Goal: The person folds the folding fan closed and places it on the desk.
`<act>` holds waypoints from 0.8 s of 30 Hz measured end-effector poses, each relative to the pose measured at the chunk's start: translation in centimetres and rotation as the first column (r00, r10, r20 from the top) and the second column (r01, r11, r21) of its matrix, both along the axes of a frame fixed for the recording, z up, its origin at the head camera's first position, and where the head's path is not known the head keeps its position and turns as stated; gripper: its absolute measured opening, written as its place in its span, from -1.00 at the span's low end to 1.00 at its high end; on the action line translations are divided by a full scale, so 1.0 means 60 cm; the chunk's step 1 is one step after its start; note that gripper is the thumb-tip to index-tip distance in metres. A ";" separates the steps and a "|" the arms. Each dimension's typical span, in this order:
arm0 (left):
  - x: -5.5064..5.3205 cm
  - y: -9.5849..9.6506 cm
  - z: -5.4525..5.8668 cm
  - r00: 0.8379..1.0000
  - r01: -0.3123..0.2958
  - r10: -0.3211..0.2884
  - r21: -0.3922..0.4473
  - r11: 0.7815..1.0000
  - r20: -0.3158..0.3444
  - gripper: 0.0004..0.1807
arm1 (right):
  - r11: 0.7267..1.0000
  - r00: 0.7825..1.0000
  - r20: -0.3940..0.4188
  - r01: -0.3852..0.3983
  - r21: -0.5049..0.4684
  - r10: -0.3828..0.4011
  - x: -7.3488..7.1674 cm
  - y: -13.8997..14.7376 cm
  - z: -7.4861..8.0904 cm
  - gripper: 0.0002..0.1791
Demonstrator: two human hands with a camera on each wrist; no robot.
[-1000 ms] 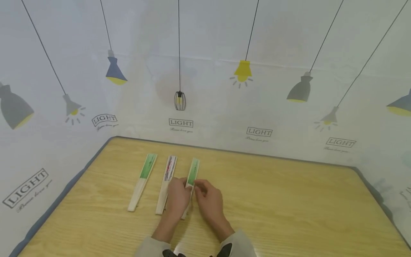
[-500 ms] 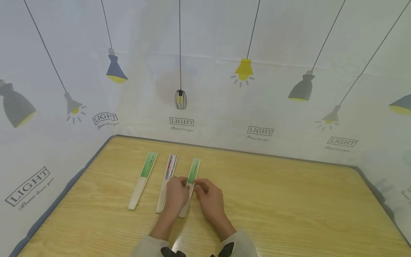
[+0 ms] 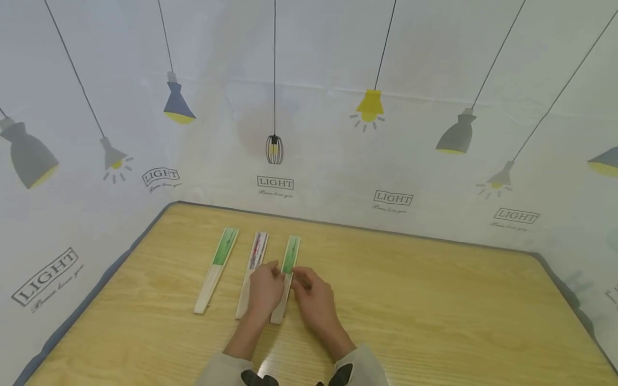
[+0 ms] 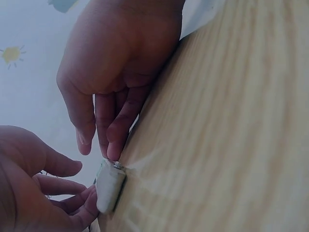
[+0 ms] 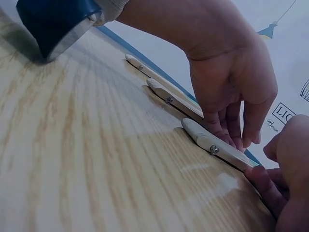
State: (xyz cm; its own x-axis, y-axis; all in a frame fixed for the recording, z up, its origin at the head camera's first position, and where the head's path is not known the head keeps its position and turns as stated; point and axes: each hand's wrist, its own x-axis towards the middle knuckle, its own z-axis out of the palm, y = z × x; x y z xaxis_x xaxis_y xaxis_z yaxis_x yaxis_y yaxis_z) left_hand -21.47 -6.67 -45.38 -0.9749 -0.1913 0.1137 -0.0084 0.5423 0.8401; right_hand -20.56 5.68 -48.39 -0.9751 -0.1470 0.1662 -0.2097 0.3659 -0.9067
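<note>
Three folded hand fans lie side by side on the wooden table. The left fan (image 3: pixel 224 249) and right fan (image 3: pixel 291 254) have green cloth; the middle fan (image 3: pixel 259 251) is white with dark and red marks. My left hand (image 3: pixel 264 289) is over the middle fan, fingers pointing down along the right fan's left side. Across from it, the right hand (image 3: pixel 316 300) has its fingertips at that fan's right edge. In the left wrist view, fingers of both hands meet the sides of the fan's pale end (image 4: pixel 110 186). A metal rivet (image 5: pixel 214 150) shows in the right wrist view.
The wooden table (image 3: pixel 434 311) spreads out to the right of the hands. A pale sheet (image 3: pixel 328 139) printed with hanging lamps rises behind it and along its sides. A dark blue device (image 5: pixel 58 24) sits by the left cuff in the right wrist view.
The right fan's far end has shifted slightly left, toward the middle fan. The left hand's fingers have lifted a little from its edge. The right hand has stayed nearly in place.
</note>
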 end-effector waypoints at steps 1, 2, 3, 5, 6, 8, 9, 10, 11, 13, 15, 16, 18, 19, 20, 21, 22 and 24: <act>0.000 0.000 0.000 1.000 0.000 0.000 0.001 1.000 -0.001 -0.64 | 1.000 1.000 -0.002 -0.003 -0.001 0.003 0.000 0.000 0.000 -0.71; 0.000 -0.001 0.000 1.000 -0.002 0.002 0.002 1.000 0.001 -0.63 | 1.000 1.000 -0.004 -0.004 0.000 0.004 -0.001 0.000 0.000 -0.71; -0.001 -0.001 0.000 1.000 -0.003 0.003 0.002 1.000 0.002 -0.62 | 1.000 1.000 -0.009 -0.006 0.000 0.006 -0.001 0.000 0.000 -0.70; -0.001 0.000 -0.001 1.000 -0.005 0.005 0.003 1.000 0.003 -0.61 | 1.000 1.000 -0.007 -0.009 0.000 0.009 -0.001 0.001 -0.001 -0.70; -0.001 0.000 -0.002 1.000 -0.005 0.005 0.000 1.000 0.003 -0.60 | 1.000 1.000 -0.009 -0.013 0.000 0.013 0.000 0.002 -0.002 -0.70; 0.001 0.001 -0.002 1.000 -0.005 0.005 -0.003 1.000 -0.002 -0.59 | 1.000 1.000 -0.012 -0.018 0.002 0.018 0.001 0.004 -0.003 -0.70; 0.001 0.002 -0.002 1.000 -0.006 0.006 -0.001 1.000 -0.005 -0.59 | 1.000 1.000 -0.012 -0.019 -0.002 0.019 0.001 0.006 -0.004 -0.69; 0.001 0.002 -0.002 1.000 -0.007 0.007 0.002 1.000 -0.006 -0.58 | 1.000 1.000 -0.011 -0.016 -0.006 0.016 0.002 0.007 -0.004 -0.69; 0.001 0.003 -0.001 1.000 -0.008 0.008 0.003 1.000 -0.010 -0.58 | 1.000 1.000 -0.017 -0.010 -0.012 0.010 0.002 0.009 -0.006 -0.69; 0.001 0.003 0.003 1.000 -0.004 0.005 0.022 1.000 -0.018 -0.58 | 0.999 1.000 -0.027 0.012 -0.040 -0.013 0.002 0.012 -0.006 -0.69; 0.001 0.005 0.010 1.000 0.011 -0.010 0.045 0.999 -0.027 -0.58 | 0.997 0.998 -0.048 0.035 -0.064 -0.038 -0.001 0.015 -0.007 -0.69; 0.002 0.006 0.015 0.999 0.026 -0.024 0.054 0.998 -0.033 -0.57 | 0.997 0.997 -0.055 0.042 -0.069 -0.046 -0.001 0.017 -0.008 -0.69; 0.005 0.008 0.027 0.997 0.064 -0.060 0.076 0.995 -0.052 -0.56 | 0.997 0.997 -0.058 0.053 -0.063 -0.057 -0.001 0.023 -0.006 -0.69; 0.007 0.008 0.033 0.994 0.088 -0.084 0.080 0.993 -0.063 -0.56 | 0.997 0.997 -0.059 0.055 -0.047 -0.058 -0.001 0.027 -0.004 -0.69; 0.012 0.007 0.040 0.992 0.113 -0.107 0.080 0.990 -0.070 -0.55 | 0.998 0.997 -0.059 0.054 -0.029 -0.055 0.000 0.032 -0.002 -0.68; 0.016 0.006 0.046 0.988 0.136 -0.131 0.072 0.988 -0.079 -0.54 | 0.999 0.997 -0.055 0.049 -0.010 -0.049 0.002 0.039 0.001 -0.68; 0.022 0.002 0.052 0.984 0.158 -0.152 0.065 0.985 -0.088 -0.54 | 0.999 0.998 -0.054 0.041 0.012 -0.041 0.005 0.047 0.005 -0.67; 0.032 -0.009 0.062 0.977 0.189 -0.183 0.040 0.981 -0.113 -0.53 | 0.998 0.998 -0.058 0.025 0.060 -0.022 0.010 0.068 0.016 -0.64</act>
